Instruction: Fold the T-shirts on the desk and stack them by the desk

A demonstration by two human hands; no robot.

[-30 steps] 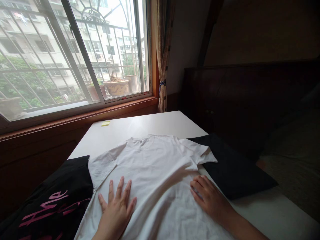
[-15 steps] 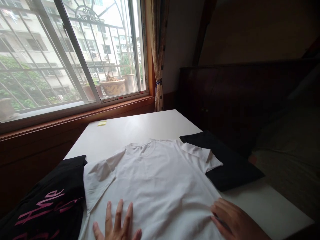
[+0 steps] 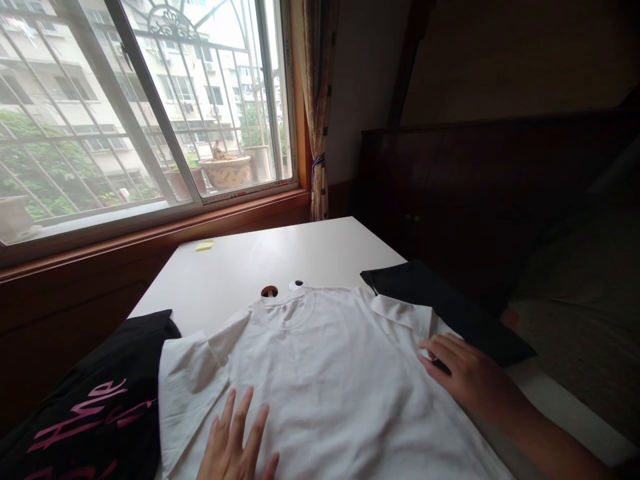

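A white T-shirt lies spread on the table, its neckline toward the far side. My left hand rests on the lower left of the shirt, fingers apart and stretched out. At the shirt's right sleeve, my right hand has its thumb and fingers closed on the white cloth. To the left lies a black garment with pink lettering, touching the white left sleeve. Under the right sleeve and beyond it is a dark folded cloth.
The white table has two round holes, one of them this dark hole, just past the neckline. A yellow note sits near the far left corner. Behind are a barred window and a tied curtain.
My right hand has moved up from the shirt's side to its right sleeve. The shirt has slid slightly nearer, uncovering two table holes. My left hand stays flat, with its fingers slightly closer together.
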